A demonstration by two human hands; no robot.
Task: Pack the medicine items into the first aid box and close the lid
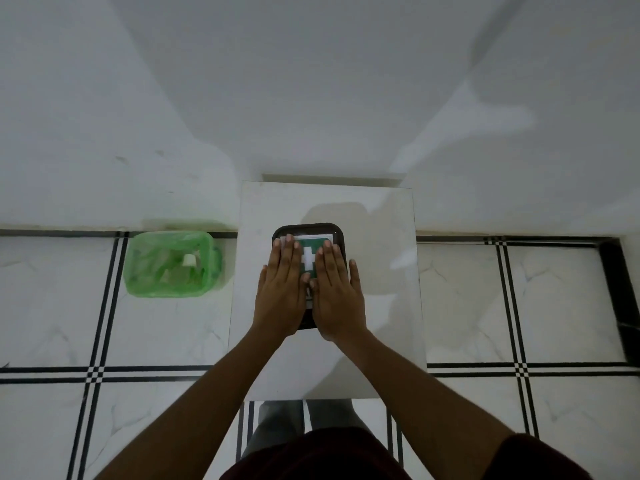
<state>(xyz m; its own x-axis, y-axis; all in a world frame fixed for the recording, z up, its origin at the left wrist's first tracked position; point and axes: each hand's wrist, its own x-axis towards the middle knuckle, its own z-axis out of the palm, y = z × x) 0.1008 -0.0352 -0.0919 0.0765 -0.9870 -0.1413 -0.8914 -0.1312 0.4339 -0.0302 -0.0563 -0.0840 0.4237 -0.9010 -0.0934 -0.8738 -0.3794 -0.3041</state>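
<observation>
The first aid box [309,231] is dark with a lid bearing a green label and a white cross. It stands on a small white table [381,306] in the middle of the view, and its lid is down. My left hand [282,289] lies flat, palm down, on the left half of the lid. Beside it, my right hand [337,292] lies flat on the right half, fingers stretched forward. Both hands cover most of the box. No medicine items show outside the box.
A bin lined with a green plastic bag [173,263] stands on the tiled floor to the left of the table. A white wall rises behind the table. My legs [304,420] show under the table's near edge.
</observation>
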